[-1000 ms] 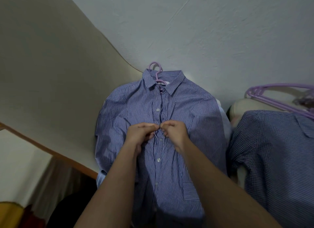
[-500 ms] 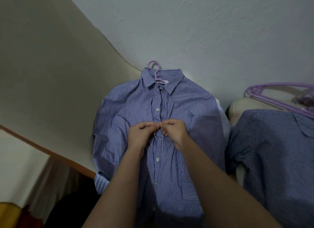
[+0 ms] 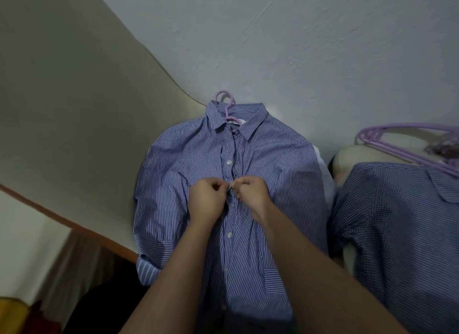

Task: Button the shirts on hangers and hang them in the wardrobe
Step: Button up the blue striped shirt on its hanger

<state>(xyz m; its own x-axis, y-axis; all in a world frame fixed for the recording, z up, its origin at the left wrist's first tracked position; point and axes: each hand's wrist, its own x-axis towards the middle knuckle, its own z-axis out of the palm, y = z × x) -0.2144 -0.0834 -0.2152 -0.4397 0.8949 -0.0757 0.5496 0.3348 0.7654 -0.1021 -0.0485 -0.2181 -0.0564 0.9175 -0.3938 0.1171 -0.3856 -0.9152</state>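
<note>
Pale sheet carries the striped shirt (image 3: 285,184) on its hanger (image 3: 228,110) near the left edge; I see the left hand (image 3: 205,204) and right hand (image 3: 252,192) still pinching its front edges mid-chest, knuckles drawn closer; I judge this fastening nearly done.

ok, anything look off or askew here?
Nothing spilled or damaged. The striped shirt is bunched at the front just above where the left hand and right hand pinch it, and one cuff at lower left is folded back, showing its paler inside.
</note>
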